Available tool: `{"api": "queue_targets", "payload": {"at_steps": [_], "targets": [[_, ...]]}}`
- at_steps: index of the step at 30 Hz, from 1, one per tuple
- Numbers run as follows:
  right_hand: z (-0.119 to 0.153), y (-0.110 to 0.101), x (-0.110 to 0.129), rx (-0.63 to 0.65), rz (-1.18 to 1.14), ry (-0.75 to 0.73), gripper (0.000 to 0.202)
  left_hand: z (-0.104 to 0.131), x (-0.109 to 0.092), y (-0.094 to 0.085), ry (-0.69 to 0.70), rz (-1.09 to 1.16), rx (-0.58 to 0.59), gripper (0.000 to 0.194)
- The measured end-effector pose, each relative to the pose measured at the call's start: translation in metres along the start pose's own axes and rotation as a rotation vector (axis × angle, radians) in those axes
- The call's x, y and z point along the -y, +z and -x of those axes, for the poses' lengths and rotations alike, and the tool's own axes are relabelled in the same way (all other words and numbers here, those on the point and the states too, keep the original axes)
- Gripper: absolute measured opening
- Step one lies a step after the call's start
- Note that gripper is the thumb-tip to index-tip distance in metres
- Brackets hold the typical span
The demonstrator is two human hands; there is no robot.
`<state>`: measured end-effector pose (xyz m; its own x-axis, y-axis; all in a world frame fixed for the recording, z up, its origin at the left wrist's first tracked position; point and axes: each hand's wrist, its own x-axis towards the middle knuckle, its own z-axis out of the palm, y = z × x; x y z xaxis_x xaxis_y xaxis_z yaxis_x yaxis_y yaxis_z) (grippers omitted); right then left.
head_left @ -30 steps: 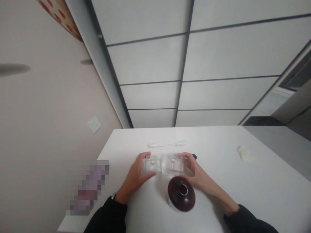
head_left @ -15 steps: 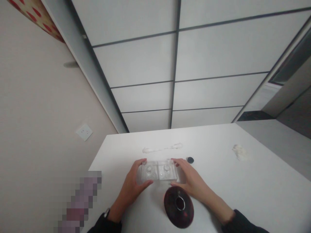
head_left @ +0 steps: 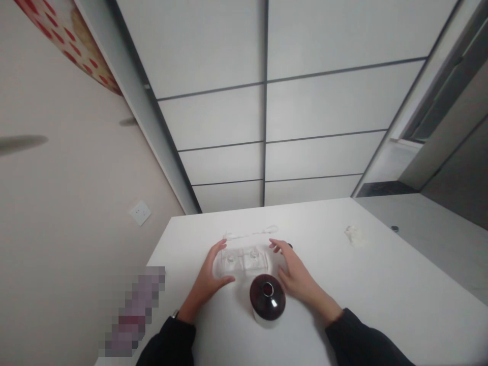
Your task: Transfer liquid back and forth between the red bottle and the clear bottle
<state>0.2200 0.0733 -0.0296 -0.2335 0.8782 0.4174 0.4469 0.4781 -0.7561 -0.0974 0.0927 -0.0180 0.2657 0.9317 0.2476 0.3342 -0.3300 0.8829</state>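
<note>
A clear plastic case (head_left: 244, 262) with two round bumps lies on the white table, between my hands. My left hand (head_left: 209, 274) curves around the case's left end, thumb and fingers spread apart. Off the right end of the case, with a gap between, my right hand (head_left: 295, 272) is open, its fingers apart and holding nothing. Just in front of the case stands a white container (head_left: 267, 321) with a dark red-brown lid (head_left: 267, 300) that has a ring on top.
Behind the case lies a thin clear strip (head_left: 249, 234) on the table (head_left: 381, 284). A small dark round object (head_left: 290, 246) is partly hidden by my right hand. A crumpled whitish piece (head_left: 354, 235) lies farther right.
My right hand has come away from the case, and my left hand has loosened around it. The case now rests on the table. The camera view has shifted, showing the lidded container more fully.
</note>
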Motion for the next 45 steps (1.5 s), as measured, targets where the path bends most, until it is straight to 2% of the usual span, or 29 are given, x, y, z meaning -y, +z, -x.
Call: {"api": "queue_targets", "payload": {"at_steps": [2, 3, 12, 16, 20, 26, 34, 41, 45], "targets": [[-0.003, -0.003, -0.005, -0.059, 0.017, 0.008, 0.033, -0.001, 0.001, 0.000, 0.009, 0.020, -0.006, 0.113], [-0.005, -0.004, -0.008, -0.082, 0.027, 0.013, 0.025, -0.001, 0.000, 0.000, 0.013, 0.026, -0.009, 0.114], [0.007, -0.001, -0.041, -0.213, 0.061, 0.147, 0.035, -0.003, -0.003, -0.001, 0.004, 0.016, -0.019, 0.112], [0.011, 0.001, -0.048, -0.203, 0.061, 0.157, 0.033, -0.002, -0.004, 0.001, -0.021, -0.006, -0.011, 0.108], [0.008, 0.002, -0.046, -0.168, 0.058, 0.142, 0.031, -0.002, -0.006, 0.002, -0.035, -0.012, -0.010, 0.099], [0.002, 0.002, -0.037, -0.123, 0.041, 0.147, 0.030, -0.002, -0.005, 0.002, -0.051, -0.016, -0.008, 0.098], [-0.003, -0.003, -0.013, -0.090, -0.032, 0.132, 0.028, -0.002, -0.002, 0.004, -0.018, -0.002, -0.002, 0.111], [-0.004, -0.003, -0.019, -0.152, -0.124, 0.067, 0.029, 0.000, -0.004, 0.006, 0.011, -0.014, 0.013, 0.107], [-0.004, -0.002, -0.023, -0.249, -0.146, 0.045, 0.032, 0.001, -0.003, 0.006, 0.021, -0.026, 0.023, 0.106]]}}
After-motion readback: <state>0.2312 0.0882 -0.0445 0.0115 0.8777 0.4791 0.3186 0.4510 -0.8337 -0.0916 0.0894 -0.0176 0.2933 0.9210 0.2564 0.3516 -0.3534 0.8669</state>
